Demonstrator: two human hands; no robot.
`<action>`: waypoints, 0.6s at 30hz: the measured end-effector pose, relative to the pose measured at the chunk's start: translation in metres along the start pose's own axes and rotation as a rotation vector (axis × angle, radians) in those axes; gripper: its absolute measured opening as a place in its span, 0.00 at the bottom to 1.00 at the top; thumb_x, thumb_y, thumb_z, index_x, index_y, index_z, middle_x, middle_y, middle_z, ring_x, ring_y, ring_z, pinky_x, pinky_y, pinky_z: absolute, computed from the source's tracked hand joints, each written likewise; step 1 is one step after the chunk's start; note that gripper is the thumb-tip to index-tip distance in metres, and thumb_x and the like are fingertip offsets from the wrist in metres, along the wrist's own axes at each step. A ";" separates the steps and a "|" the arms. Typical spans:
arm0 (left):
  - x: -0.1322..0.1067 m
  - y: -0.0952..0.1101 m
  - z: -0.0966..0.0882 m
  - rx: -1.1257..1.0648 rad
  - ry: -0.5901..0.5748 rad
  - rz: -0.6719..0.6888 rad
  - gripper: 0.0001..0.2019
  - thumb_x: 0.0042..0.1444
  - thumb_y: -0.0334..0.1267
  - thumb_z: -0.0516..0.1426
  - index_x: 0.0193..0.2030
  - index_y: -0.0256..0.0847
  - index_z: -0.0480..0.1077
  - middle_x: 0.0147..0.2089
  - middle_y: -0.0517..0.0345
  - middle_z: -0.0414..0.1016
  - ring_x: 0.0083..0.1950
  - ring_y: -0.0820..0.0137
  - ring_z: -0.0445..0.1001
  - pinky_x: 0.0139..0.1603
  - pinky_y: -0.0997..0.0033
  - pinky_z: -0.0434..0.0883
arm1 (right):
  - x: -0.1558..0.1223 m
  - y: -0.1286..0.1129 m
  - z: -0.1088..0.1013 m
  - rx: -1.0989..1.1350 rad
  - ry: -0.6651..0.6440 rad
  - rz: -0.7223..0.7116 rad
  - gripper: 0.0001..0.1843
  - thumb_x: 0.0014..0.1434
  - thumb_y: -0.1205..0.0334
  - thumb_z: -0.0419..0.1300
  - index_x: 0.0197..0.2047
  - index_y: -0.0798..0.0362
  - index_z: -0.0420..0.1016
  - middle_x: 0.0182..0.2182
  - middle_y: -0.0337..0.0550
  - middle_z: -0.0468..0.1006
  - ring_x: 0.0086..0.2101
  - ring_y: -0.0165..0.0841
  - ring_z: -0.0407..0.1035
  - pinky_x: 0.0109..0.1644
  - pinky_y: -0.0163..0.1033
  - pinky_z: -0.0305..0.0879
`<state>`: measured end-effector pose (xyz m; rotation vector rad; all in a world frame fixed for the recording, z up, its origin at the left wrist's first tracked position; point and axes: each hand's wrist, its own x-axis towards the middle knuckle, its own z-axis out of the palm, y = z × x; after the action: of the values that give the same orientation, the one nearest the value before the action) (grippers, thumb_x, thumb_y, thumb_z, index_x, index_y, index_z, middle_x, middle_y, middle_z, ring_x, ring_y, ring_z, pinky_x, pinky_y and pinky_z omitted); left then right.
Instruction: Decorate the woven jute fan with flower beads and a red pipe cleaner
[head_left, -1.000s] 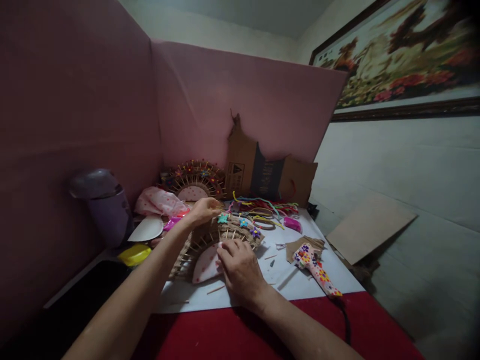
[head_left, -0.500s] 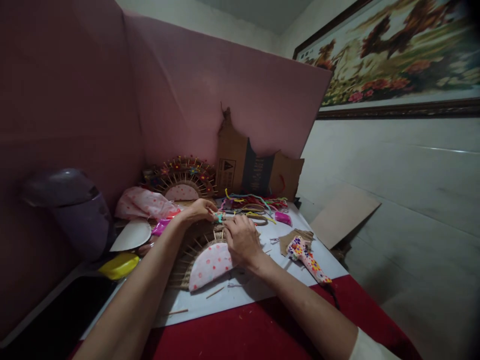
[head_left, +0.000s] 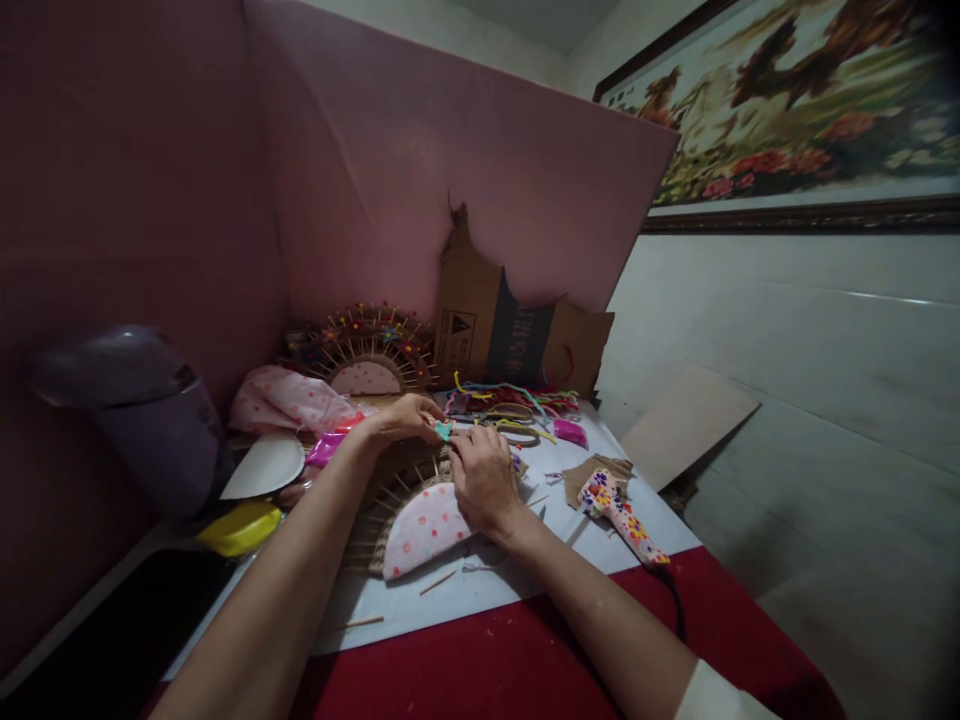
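Note:
A fan-shaped piece (head_left: 427, 530) lies on the white sheet, with a half-round centre of white cloth with red dots and thin sticks fanning out through brown cord. At its far rim my left hand (head_left: 411, 418) pinches a small turquoise piece (head_left: 443, 431), too small to tell its kind. My right hand (head_left: 484, 478) rests over the right part of the fan, fingertips bent against its rim close to the turquoise piece. What lies under those right fingers is hidden.
Behind stand a second fan (head_left: 367, 360) with coloured flowers and torn cardboard (head_left: 495, 330). Scissors (head_left: 514, 430) lie beside coloured pipe cleaners (head_left: 517, 398). To the right is a flower-patterned glue gun (head_left: 622, 515) with a cord; to the left, a yellow packet (head_left: 240, 528) and a purple container (head_left: 161, 440).
The view has shifted slightly. Both hands stay at the fan's far rim, and the turquoise piece is still at my left fingertips.

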<state>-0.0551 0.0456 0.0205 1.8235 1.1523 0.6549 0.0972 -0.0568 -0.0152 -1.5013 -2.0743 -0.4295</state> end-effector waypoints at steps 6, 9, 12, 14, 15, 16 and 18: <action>0.002 -0.003 0.001 -0.020 0.026 -0.033 0.10 0.26 0.34 0.63 0.22 0.35 0.73 0.17 0.66 0.67 0.22 0.76 0.61 0.25 0.74 0.59 | 0.000 0.000 0.002 0.031 -0.002 0.006 0.10 0.62 0.62 0.50 0.42 0.52 0.71 0.40 0.48 0.69 0.41 0.39 0.58 0.43 0.42 0.52; 0.000 -0.002 0.003 -0.045 0.045 -0.050 0.09 0.27 0.34 0.63 0.21 0.35 0.72 0.16 0.66 0.66 0.20 0.76 0.61 0.24 0.74 0.59 | 0.000 0.000 0.003 0.049 0.003 0.009 0.10 0.62 0.62 0.50 0.42 0.53 0.71 0.39 0.48 0.69 0.41 0.38 0.58 0.44 0.42 0.52; -0.002 0.001 0.005 -0.067 0.061 -0.066 0.09 0.27 0.34 0.63 0.21 0.34 0.73 0.16 0.66 0.67 0.20 0.77 0.60 0.24 0.74 0.59 | 0.000 -0.001 0.003 0.047 0.005 -0.014 0.10 0.62 0.62 0.49 0.41 0.53 0.71 0.39 0.48 0.69 0.40 0.38 0.58 0.44 0.42 0.53; -0.002 0.002 0.006 -0.076 0.074 -0.074 0.08 0.27 0.33 0.63 0.20 0.34 0.73 0.16 0.66 0.67 0.20 0.77 0.60 0.24 0.74 0.59 | 0.001 -0.001 0.003 0.035 0.000 -0.032 0.10 0.62 0.63 0.49 0.39 0.53 0.71 0.38 0.47 0.69 0.40 0.38 0.58 0.44 0.41 0.53; -0.002 0.002 0.006 -0.078 0.081 -0.077 0.08 0.27 0.33 0.63 0.20 0.34 0.73 0.15 0.66 0.66 0.20 0.77 0.59 0.24 0.74 0.58 | 0.002 -0.001 0.003 0.027 -0.003 -0.040 0.10 0.62 0.63 0.49 0.39 0.54 0.71 0.38 0.47 0.69 0.40 0.38 0.58 0.44 0.41 0.53; -0.002 0.002 0.006 -0.080 0.087 -0.080 0.08 0.27 0.33 0.63 0.20 0.34 0.73 0.15 0.66 0.66 0.20 0.77 0.59 0.24 0.74 0.58 | 0.002 -0.001 0.003 0.019 -0.005 -0.046 0.10 0.62 0.63 0.50 0.38 0.54 0.71 0.37 0.47 0.69 0.40 0.38 0.58 0.44 0.41 0.53; -0.001 0.002 0.007 -0.082 0.096 -0.086 0.08 0.26 0.32 0.63 0.19 0.34 0.73 0.15 0.66 0.66 0.20 0.77 0.59 0.24 0.74 0.58 | 0.003 -0.001 0.003 0.009 -0.011 -0.057 0.09 0.61 0.63 0.50 0.37 0.54 0.71 0.37 0.48 0.69 0.39 0.38 0.58 0.43 0.41 0.54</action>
<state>-0.0492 0.0421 0.0188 1.6795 1.2424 0.7359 0.0951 -0.0532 -0.0161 -1.4447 -2.1291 -0.4340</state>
